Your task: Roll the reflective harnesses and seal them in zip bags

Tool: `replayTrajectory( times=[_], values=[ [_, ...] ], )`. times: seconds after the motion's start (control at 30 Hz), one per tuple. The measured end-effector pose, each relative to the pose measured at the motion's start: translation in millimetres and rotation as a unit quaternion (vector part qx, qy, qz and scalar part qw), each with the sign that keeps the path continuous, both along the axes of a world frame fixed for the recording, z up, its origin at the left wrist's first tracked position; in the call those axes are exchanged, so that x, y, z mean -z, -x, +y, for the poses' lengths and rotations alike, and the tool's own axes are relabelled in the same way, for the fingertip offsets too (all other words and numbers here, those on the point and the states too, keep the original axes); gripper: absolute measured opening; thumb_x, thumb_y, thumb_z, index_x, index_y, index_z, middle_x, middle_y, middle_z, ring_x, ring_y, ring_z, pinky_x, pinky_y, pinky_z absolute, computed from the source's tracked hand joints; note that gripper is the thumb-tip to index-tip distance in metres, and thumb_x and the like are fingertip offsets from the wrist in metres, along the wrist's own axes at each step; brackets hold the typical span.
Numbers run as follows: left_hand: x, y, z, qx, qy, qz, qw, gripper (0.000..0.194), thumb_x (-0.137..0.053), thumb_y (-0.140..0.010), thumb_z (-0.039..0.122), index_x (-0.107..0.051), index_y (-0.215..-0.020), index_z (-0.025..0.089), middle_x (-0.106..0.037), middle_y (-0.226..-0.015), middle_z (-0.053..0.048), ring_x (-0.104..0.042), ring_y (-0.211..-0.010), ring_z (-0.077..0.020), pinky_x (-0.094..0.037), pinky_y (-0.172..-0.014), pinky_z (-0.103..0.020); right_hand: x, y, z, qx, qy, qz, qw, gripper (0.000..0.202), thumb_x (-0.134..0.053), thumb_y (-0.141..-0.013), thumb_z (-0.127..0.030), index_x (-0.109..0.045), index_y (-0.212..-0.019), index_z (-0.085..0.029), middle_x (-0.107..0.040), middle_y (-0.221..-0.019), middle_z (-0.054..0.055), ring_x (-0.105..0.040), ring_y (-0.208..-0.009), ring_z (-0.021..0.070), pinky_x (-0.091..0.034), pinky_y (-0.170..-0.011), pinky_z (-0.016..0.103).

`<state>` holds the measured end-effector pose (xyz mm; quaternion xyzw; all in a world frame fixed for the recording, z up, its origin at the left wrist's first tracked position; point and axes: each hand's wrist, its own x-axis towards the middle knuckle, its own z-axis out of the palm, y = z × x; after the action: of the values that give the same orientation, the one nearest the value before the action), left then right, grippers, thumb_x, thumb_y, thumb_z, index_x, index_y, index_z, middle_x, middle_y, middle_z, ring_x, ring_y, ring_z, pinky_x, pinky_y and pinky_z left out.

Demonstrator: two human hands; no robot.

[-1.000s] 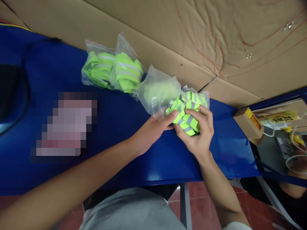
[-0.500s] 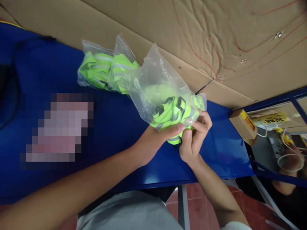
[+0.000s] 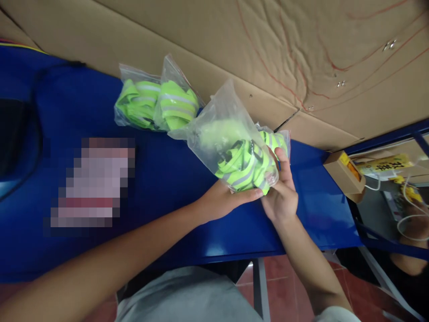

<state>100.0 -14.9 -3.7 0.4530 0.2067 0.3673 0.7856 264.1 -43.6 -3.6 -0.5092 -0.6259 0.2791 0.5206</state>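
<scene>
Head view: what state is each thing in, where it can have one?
Clear plastic bag: held, bulging at its lower end
Green reflective band: bunched, inside that bag
Left hand: gripping that bag, thumb in front
Right hand: against its right side, fingers partly hidden
Leftmost zip-lock bag: filled, seal unclear
Neighbouring zip-lock bag: filled, overlapping the leftmost
Rightmost bag: filled, partly hidden
Pixelated item: masked

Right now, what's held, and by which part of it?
A clear bag of green material: left grip holds its near edge; right grip touches its right side.
</scene>
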Motion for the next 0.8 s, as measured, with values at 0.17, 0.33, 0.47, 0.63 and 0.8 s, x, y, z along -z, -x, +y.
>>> replayTrajectory(
  times=[0.17,0.33,0.47,0.63,0.8],
  values=[
    [-3.1,6,-1,0.018,0.001,0.044,0.999,0.061,-0.088,-0.079,0.041,-0.068,-0.135,0.029,-0.067,-0.144,-0.005,-0.054,-0.143,-0.0298,-0.039,-0.125,-0.047,-16.3,-11,2,-0.077,0.003,0.013,0.997,0.061,-0.042,-0.099,-0.032,-0.027,-0.158,-0.033,-0.042,-0.164,0.013,-0.045,-0.152,0.0313,-0.051,-0.108,0.062],
    [-15.0,12,1,-0.06,0.045,0.099,0.992,0.05,-0.087,-0.078,0.045,-0.074,-0.121,0.023,-0.077,-0.122,-0.007,-0.069,-0.121,-0.0317,-0.054,-0.109,-0.048,-19.9,-10,3,-0.044,0.091,0.02,0.995,0.051,-0.062,-0.097,-0.051,-0.049,-0.142,-0.031,-0.059,-0.149,0.01,-0.061,-0.133,0.0253,-0.058,-0.101,0.044],
    [-16.9,13,1,-0.136,-0.038,0.147,0.979,0.048,-0.087,-0.079,0.038,-0.073,-0.124,0.029,-0.069,-0.14,-0.002,-0.055,-0.142,-0.0275,-0.036,-0.127,-0.041,-16.7,-6,1,-0.011,0.108,0.09,0.99,0.028,-0.081,-0.085,-0.049,-0.071,-0.098,-0.026,-0.076,-0.095,0.001,-0.072,-0.091,0.0187,-0.061,-0.085,0.034],
    [-7.0,8,-3,-0.046,0.021,0.121,0.991,0.052,-0.086,-0.08,0.043,-0.071,-0.128,0.03,-0.067,-0.145,-0.002,-0.053,-0.144,-0.0301,-0.036,-0.127,-0.046,-17.7,-3,-5,0.022,0.116,0.121,0.986,0.022,-0.087,-0.079,-0.046,-0.079,-0.086,-0.027,-0.076,-0.082,0.0,-0.072,-0.081,0.0207,-0.062,-0.079,0.038],
    [2.7,3,1,-0.007,0.047,0.136,0.99,0.049,-0.082,-0.082,0.052,-0.073,-0.124,0.029,-0.069,-0.139,-0.006,-0.059,-0.136,-0.0304,-0.047,-0.116,-0.045,-29.3,-7,-5,-0.057,0.202,0.192,0.959,0.035,-0.075,-0.088,-0.054,-0.08,-0.11,-0.028,-0.08,-0.095,0.003,-0.073,-0.078,0.0214,-0.063,-0.072,0.038]
  ],
)
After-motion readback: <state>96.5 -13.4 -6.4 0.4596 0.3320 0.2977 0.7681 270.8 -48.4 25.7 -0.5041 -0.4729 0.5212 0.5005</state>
